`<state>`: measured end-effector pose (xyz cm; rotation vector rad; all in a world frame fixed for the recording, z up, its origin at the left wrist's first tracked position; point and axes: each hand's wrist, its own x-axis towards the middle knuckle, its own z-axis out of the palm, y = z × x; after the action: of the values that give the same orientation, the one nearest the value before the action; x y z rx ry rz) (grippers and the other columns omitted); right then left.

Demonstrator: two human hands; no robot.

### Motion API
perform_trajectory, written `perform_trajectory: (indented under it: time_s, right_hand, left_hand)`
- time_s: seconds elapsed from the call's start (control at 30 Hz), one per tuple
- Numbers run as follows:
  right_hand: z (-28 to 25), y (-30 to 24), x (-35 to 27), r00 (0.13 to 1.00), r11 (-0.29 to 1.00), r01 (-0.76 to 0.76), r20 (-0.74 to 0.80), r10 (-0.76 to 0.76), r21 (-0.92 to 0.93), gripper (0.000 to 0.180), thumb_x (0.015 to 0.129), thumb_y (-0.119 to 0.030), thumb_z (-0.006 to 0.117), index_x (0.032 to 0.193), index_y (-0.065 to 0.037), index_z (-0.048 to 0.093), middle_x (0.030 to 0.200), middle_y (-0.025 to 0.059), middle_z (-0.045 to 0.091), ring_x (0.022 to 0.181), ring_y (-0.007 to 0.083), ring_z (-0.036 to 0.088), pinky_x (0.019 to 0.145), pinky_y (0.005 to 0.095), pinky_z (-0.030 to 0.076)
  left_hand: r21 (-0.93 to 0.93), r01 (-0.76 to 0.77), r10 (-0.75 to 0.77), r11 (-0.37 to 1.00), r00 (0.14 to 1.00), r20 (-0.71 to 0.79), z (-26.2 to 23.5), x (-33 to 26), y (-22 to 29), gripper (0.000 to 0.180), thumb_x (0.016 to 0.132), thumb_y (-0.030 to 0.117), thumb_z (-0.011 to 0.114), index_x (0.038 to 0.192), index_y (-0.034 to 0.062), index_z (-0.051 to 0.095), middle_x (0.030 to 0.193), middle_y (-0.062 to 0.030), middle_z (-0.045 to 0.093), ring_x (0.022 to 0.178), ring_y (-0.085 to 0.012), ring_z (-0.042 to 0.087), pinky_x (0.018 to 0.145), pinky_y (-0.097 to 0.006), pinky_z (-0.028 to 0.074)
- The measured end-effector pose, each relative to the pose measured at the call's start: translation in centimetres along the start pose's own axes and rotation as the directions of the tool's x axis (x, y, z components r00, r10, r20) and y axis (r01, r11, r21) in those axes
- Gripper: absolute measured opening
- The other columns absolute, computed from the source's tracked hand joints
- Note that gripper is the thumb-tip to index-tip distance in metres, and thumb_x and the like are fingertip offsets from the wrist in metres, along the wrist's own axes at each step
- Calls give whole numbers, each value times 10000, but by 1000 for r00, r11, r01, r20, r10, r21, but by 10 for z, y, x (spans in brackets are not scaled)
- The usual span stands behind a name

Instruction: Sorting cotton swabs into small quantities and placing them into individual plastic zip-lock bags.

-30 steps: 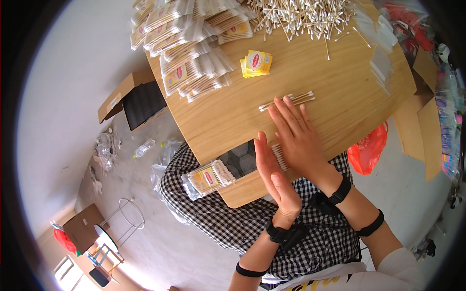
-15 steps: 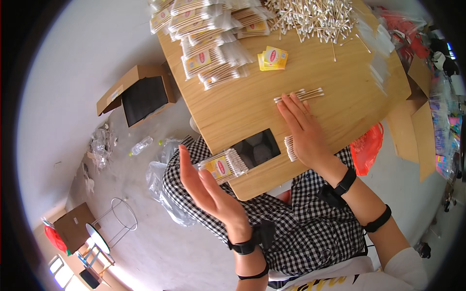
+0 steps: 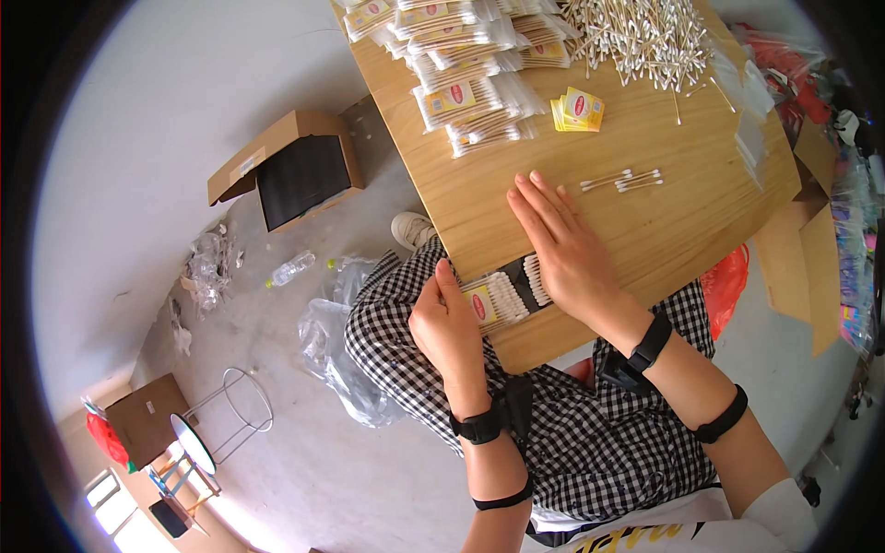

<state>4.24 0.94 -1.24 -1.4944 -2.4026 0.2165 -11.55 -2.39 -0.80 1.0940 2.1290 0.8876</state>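
My left hand (image 3: 450,330) is closed at the table's near left edge, over the end of a clear bag of cotton swabs (image 3: 507,299) with a yellow card in it. The white tips of these swabs point right, across a black pad (image 3: 529,276). My right hand (image 3: 576,263) is held flat with fingers stretched out, beside a second row of cotton swabs (image 3: 535,275) that it partly hides. Just beyond its fingertips several loose cotton swabs (image 3: 636,181) lie on the wooden table (image 3: 682,217).
Filled swab bags (image 3: 466,78) are stacked at the far left, next to a large heap of loose swabs (image 3: 645,41). Yellow cards (image 3: 578,111) lie nearer. Empty clear bags (image 3: 751,147) sit at the right edge. Cardboard boxes (image 3: 290,175) and a stool (image 3: 194,444) stand on the floor.
My left hand has gone from spread fingers to closed at the swab bag, which now sits nearer the second row. My right hand has drawn off the loose swabs. The view has shifted.
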Motion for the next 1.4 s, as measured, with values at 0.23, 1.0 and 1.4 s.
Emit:
perform_trajectory:
  time_s: [0.23, 1.0, 1.4]
  right_hand:
    - [2, -11, 5, 999, 999, 37, 30, -37, 13, 570, 859, 0, 495, 1412, 66, 373, 1504, 199, 348, 1428, 311, 297, 1163, 461, 282]
    - [20, -57, 16, 982, 746, -23, -125, 142, 666, 456, 998, -164, 461, 1404, 35, 399, 1432, 187, 448, 1377, 329, 378, 1142, 462, 296]
    - [1, -43, -20, 920, -34, -104, 110, 376, 994, 634, 1042, -437, 332, 1464, 33, 280, 1498, 216, 334, 1427, 269, 285, 1191, 412, 196]
  left_hand:
    - [-280, 36, -14, 959, 997, 79, 8, 4, -10, 426, 1019, 276, 517, 798, -66, 644, 544, -37, 490, 513, -74, 357, 464, -296, 318]
    - [-22, -96, 96, 995, 995, -41, 5, -1, 1, 382, 1007, 210, 513, 709, -25, 554, 571, -159, 524, 470, -273, 476, 466, -397, 367]
    - [125, -650, 530, 750, 703, 474, -50, -8, 10, 708, 615, 101, 839, 1269, 51, 572, 1209, -114, 532, 1122, -313, 496, 964, -430, 402]
